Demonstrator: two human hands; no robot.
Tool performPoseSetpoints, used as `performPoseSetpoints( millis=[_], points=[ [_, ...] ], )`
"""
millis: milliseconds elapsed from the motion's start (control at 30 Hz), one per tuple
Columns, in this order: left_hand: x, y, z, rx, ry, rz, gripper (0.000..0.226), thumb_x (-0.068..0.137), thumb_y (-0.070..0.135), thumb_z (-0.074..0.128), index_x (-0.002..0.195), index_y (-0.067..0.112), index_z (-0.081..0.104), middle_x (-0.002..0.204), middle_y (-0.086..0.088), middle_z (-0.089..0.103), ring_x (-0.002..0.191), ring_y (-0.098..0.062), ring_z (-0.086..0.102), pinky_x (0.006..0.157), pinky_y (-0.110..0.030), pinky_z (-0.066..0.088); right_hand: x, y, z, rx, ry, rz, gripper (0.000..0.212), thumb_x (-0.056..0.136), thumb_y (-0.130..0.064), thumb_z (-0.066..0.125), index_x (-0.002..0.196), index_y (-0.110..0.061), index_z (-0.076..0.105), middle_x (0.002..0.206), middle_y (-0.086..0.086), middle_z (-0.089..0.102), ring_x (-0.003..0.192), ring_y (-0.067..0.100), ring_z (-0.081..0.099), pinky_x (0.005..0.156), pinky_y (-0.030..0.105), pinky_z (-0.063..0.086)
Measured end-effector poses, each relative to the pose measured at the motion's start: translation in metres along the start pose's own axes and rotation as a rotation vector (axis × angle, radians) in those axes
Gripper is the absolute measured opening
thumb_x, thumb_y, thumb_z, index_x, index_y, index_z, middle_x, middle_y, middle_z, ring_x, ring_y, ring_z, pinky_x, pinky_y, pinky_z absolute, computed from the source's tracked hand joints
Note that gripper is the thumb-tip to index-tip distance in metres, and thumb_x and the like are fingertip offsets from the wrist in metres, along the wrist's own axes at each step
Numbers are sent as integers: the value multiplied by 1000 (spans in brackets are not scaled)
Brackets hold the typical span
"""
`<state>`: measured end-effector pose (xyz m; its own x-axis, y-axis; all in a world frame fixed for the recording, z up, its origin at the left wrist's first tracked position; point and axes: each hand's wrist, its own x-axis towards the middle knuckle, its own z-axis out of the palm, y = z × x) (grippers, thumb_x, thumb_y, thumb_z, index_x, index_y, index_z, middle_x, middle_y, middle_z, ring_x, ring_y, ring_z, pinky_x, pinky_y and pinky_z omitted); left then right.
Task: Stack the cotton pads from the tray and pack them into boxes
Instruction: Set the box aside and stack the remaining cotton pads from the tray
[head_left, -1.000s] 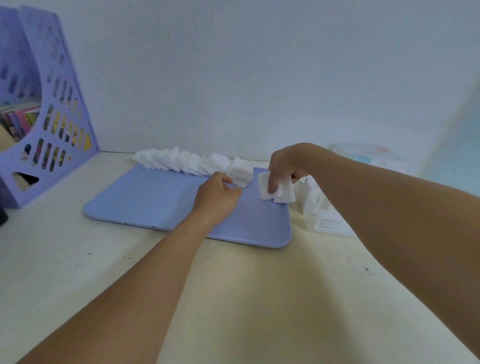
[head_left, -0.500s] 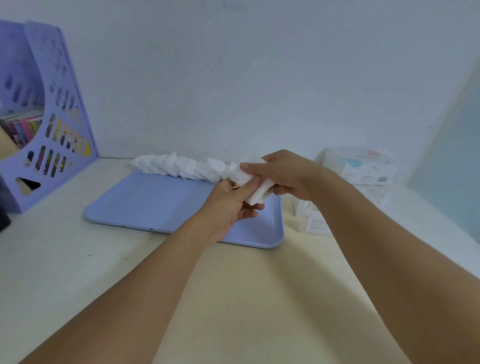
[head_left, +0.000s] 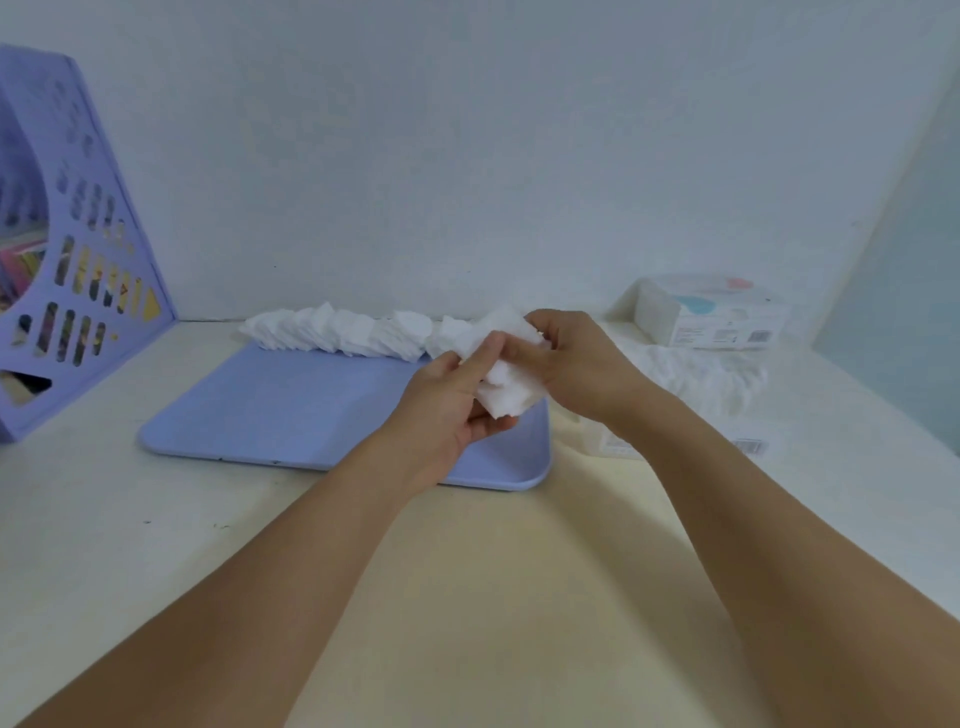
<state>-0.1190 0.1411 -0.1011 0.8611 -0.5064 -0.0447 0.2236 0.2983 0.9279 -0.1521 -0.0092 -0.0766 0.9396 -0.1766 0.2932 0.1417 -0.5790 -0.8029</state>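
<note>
Hands meet over the tray's right end, both on one bundle of cotton pads (head_left: 506, 382). Left hand (head_left: 452, 410) sits under it at 7 o'clock of the bundle, palm up, fingers curled beneath the lower edge, thumb pressed onto the top face. Right hand (head_left: 574, 366) is at 3 o'clock of the bundle, fingers curled round its right side and top corner. Bundle is held up off the tray, pinched between the two hands, tilted, upper corner pointing to 12.

Blue tray (head_left: 291, 410) lies flat on the cream table (head_left: 493, 597). Row of loose pads (head_left: 337, 335) runs along the tray's far edge, overlapping, from 10 o'clock to just beside the held bundle.

At 3 o'clock of the hands: a white heap of pads (head_left: 696, 374) on the table, a carton (head_left: 711, 317) behind it by the wall, another box (head_left: 675, 441) partly hidden by the right forearm. Purple file rack (head_left: 78, 244) at 9 o'clock, far left.
</note>
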Motion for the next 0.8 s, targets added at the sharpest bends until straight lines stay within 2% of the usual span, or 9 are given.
performPoseSetpoints(
  millis=[67, 200, 300, 367, 467, 533, 633, 700, 800],
  points=[
    [-1, 0, 3, -24, -21, -2, 36, 98, 38, 60, 119, 10, 67, 104, -7, 75, 91, -21, 74, 65, -28, 58, 0, 0, -1, -41, 50, -23, 30, 94, -40, 69, 92, -10, 69, 81, 7, 73, 67, 17, 67, 62, 34, 51],
    [0, -3, 5, -76, -69, -21, 36, 103, 35, 53, 127, 9, 63, 118, -13, 73, 98, -26, 74, 69, -30, 60, -4, 0, -3, -53, 105, -54, 34, 91, -47, 69, 96, -14, 66, 73, -3, 70, 62, 15, 69, 62, 37, 57],
    [3, -2, 5, -134, -45, -34, 36, 106, 29, 50, 131, 6, 60, 119, -16, 72, 93, -26, 75, 65, -27, 58, -9, 1, -7, -18, 90, -36, 38, 86, -48, 74, 107, -19, 63, 69, 0, 67, 54, 5, 61, 57, 26, 47],
    [6, -1, 4, -192, -16, -35, 36, 106, 27, 50, 133, 5, 59, 118, -15, 73, 94, -24, 75, 66, -29, 59, -12, 3, -11, 24, 25, 1, 48, 79, -37, 84, 117, -22, 60, 78, 6, 71, 61, 9, 65, 58, 23, 48],
    [9, 0, 3, -205, 17, -25, 37, 106, 29, 50, 136, 8, 55, 124, -14, 69, 105, -27, 72, 73, -37, 62, -12, 5, -17, 167, 8, 32, 50, 79, -10, 84, 123, -17, 60, 89, 8, 68, 73, 18, 67, 69, 30, 58],
    [9, -1, 2, -185, 67, 6, 36, 105, 30, 50, 136, 12, 55, 127, -11, 68, 108, -28, 71, 77, -39, 62, -12, 5, -17, 244, 64, 45, 45, 81, 2, 78, 121, -13, 63, 94, 10, 64, 77, 22, 68, 73, 35, 63],
    [11, -3, -3, -160, 189, 86, 31, 104, 27, 55, 132, 14, 58, 130, -7, 65, 111, -24, 66, 80, -33, 58, -11, 5, -22, 362, 201, 71, 37, 83, 8, 71, 116, -8, 66, 102, 14, 68, 87, 26, 70, 75, 38, 64],
    [11, -3, -9, -157, 234, 114, 23, 102, 20, 59, 124, 13, 60, 131, -8, 65, 113, -23, 65, 79, -30, 57, -11, 2, -29, 590, 144, 78, 32, 85, 10, 66, 115, -3, 67, 99, 11, 71, 87, 22, 69, 77, 33, 61],
    [6, -1, -8, -180, 201, 98, 22, 97, 7, 64, 118, 6, 60, 127, -12, 66, 110, -23, 68, 82, -30, 60, -16, -4, -31, 826, -142, 53, 26, 86, 1, 66, 111, -5, 70, 104, 14, 68, 94, 24, 64, 85, 33, 55]
  ],
)
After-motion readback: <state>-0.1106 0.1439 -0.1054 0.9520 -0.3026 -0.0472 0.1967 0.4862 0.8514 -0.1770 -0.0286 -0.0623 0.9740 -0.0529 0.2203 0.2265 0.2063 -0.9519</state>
